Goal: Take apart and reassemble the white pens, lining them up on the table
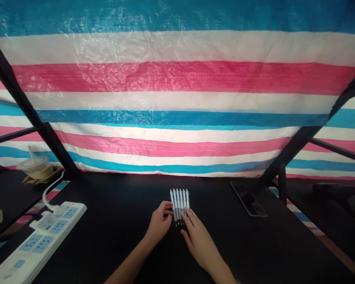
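Several white and grey pens [180, 201] lie side by side in a neat row on the black table [121, 225], tips toward me. At the row's left edge is my left hand [161, 221], its fingers bent and apart, fingertips against or very near the outermost pen. My right hand [197, 234] rests at the lower right of the row with fingers stretched out, the fingertips touching the pens on that side and covering part of them. Neither hand has a pen lifted.
A white power strip [44, 240] with plugs runs along the left edge. A dark phone [249, 199] lies at the right. Black metal posts [296, 148] and a striped tarp [177, 79] close off the back. A lidded cup [37, 167] stands on the left neighbouring table.
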A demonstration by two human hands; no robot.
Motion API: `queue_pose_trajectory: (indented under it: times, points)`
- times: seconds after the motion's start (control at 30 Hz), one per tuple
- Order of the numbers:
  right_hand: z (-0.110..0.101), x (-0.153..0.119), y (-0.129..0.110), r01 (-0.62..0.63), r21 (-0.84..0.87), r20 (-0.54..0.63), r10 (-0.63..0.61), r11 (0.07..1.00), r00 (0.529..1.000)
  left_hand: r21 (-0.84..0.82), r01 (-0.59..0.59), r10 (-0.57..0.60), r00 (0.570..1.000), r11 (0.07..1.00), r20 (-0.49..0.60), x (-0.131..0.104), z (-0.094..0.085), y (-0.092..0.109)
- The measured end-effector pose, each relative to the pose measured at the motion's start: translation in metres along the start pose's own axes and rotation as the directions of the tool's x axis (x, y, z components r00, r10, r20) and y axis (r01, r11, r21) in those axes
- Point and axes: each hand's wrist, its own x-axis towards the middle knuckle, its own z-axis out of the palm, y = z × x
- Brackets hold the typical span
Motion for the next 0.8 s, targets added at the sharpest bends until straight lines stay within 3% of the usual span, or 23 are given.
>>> queue_pose_trajectory:
  times: [0.27, 0.43, 0.53, 0.67, 0.8]
  points:
    - [-0.009, -0.015, 0.019, -0.016, 0.021, -0.022, 0.016, 1.0, 1.0, -0.086, 0.032, -0.024, 0.996, 0.996, 0.088, 0.006, 0.017, 0.001]
    - [-0.008, -0.015, 0.026, 0.019, 0.095, -0.04, -0.015, 0.995, 0.999, -0.178, 0.112, -0.089, 0.988, 0.978, 0.129, 0.01, 0.008, 0.001]
    - [-0.007, -0.016, 0.031, 0.003, 0.225, -0.128, 0.027, 0.974, 0.991, -0.217, 0.158, -0.132, 0.983, 0.963, 0.13, 0.007, -0.002, 0.004]
    - [-0.007, -0.016, 0.038, 0.002, 0.333, -0.273, 0.095, 0.943, 0.957, -0.218, 0.145, -0.129, 0.988, 0.965, 0.086, -0.004, -0.014, 0.006]
    - [-0.009, -0.015, 0.043, 0.011, 0.34, -0.345, 0.114, 0.94, 0.932, -0.214, 0.087, -0.082, 0.996, 0.973, 0.033, -0.035, -0.014, 0.007]
